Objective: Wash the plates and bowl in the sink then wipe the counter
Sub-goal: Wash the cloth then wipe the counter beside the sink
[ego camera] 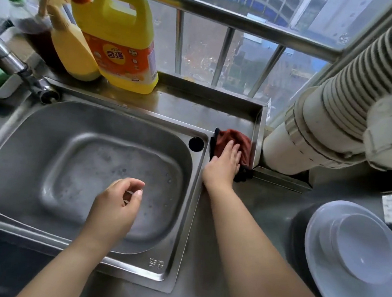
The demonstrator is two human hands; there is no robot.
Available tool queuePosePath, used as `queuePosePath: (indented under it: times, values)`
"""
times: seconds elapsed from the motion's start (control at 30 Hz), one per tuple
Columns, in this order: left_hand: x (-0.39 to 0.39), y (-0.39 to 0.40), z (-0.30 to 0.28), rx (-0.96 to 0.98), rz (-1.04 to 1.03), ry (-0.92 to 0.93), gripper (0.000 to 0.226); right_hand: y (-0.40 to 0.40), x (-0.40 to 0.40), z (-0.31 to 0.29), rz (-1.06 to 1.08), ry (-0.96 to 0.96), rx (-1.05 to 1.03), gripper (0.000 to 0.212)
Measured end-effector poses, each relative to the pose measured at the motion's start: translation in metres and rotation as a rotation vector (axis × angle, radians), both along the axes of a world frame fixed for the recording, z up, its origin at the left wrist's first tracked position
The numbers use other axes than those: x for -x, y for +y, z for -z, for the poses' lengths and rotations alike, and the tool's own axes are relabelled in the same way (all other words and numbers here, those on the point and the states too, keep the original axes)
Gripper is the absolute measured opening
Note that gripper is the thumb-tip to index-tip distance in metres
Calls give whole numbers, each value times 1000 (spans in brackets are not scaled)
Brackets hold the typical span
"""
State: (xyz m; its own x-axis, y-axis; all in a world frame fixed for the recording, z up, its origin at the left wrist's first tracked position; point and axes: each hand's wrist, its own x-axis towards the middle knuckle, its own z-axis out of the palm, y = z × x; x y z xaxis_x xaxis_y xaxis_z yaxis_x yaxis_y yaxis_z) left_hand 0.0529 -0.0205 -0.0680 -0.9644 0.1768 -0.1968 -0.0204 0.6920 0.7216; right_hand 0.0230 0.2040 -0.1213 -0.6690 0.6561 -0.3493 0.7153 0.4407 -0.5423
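Observation:
The steel sink (25, 133) holds no dishes, only a wet film on its bottom. My left hand (116, 203) hovers over the basin with fingers loosely curled, holding nothing. My right hand (224, 165) lies flat with straight fingers on a red-brown cloth (238, 140), pressing it on the steel counter (256, 201) in the back corner right of the sink. White plates (346, 256) are stacked upside down on a dark bowl (302, 219) at the right edge of the counter.
A yellow detergent jug (123, 47), a yellow squeeze bottle (73, 47) and a dark bottle (37, 32) stand on the ledge behind the sink. The faucet (15, 66) reaches in from the left. A ribbed white duct (336, 101) crosses the right back, beside the barred window.

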Motion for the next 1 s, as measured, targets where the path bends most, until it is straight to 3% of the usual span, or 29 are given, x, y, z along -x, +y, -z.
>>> queuePosePath:
  times: [0.27, 0.53, 0.7, 0.87, 1.0]
  values:
    - [53, -18, -1, -12, 7, 19, 13, 36, 78, -14, -361, -82, -61, 52]
    - [105, -41, 1, -45, 96, -2, 13, -5, 114, -4, -328, -145, -274, 54]
    - [128, -65, 3, -71, 178, -44, 13, -73, 151, -1, -433, 20, -235, 49]
    - [142, -101, 1, -54, 190, -71, 13, -98, 137, 0, -216, 254, -247, 41]
    - [154, -120, 1, -82, 183, -102, 14, -120, 130, 1, -182, 322, -313, 35]
